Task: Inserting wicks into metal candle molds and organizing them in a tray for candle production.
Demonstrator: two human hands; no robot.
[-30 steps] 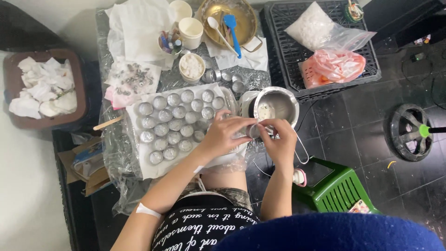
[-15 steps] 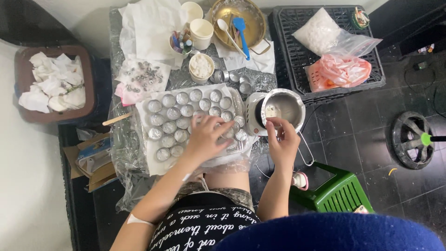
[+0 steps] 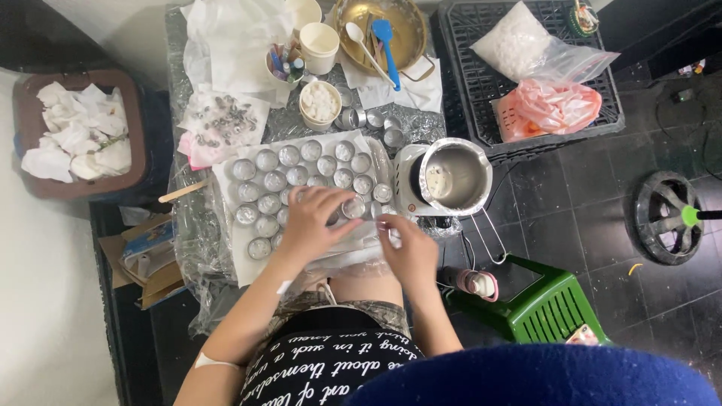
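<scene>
The left hand (image 3: pixel 320 222) lies spread, fingers down, over the near right part of a tray of small round metal cups (image 3: pixel 301 188), its fingertips resting on a cup (image 3: pixel 353 206) at the tray's right edge; whether it pinches that cup I cannot tell. The right hand (image 3: pixel 406 248), at about four o'clock from the left, has its fingers drawn together near the tray's corner, apparently nipping something small that is too tiny to make out. The two hands sit near each other but apart.

The cups are shallow, silvery and shiny, set in neat rows on a white sheet, close-packed, probably so each is easy to reach in turn. At two o'clock from the hands a small steel melting pot (image 3: pixel 453 175) stands just beside the tray. At twelve o'clock on the foil-covered counter (image 3: pixel 421 124) sits a paper tub of white pieces (image 3: pixel 320 102), and beyond it a brass bowl (image 3: pixel 380 30) with a blue spatula (image 3: pixel 385 37).
</scene>
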